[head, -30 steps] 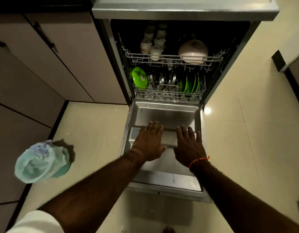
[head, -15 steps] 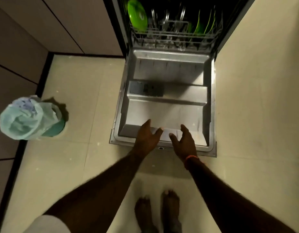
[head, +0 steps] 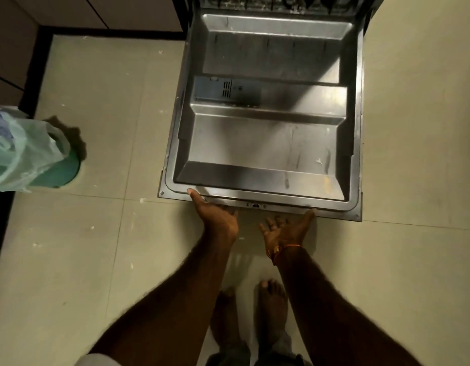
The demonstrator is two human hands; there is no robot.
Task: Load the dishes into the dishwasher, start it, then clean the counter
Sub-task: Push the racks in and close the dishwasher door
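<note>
The open stainless-steel dishwasher door (head: 265, 143) lies flat, folded down over the pale tiled floor (head: 96, 233), and fills the upper centre and right of the frame; its inner face shows pressed steel panels and a small vented detergent compartment (head: 223, 89) toward the upper middle. At the very top edge a strip of the grey wire lower rack (head: 268, 2) is just visible inside the machine. The person's left hand (head: 215, 216) sits at the door's near edge, a little left of the frame's centre: the thumb lies on top of the metal rim while the fingers reach under the lip, so the grip is closing on the door edge. The right hand (head: 286, 229), wearing an orange thread band (head: 284, 249) at the wrist, is turned palm up just below the same edge, fingers spread and relaxed, one fingertip reaching the underside of the rim; its grip is released and grasps nothing. Two bare feet (head: 255, 313) stand on the tiles at the bottom centre. At the left edge a green bin lined with a pale translucent plastic bag (head: 25, 154) stands on the floor, well apart from the door. Brown cabinet fronts (head: 123, 11) run across the upper left.
</note>
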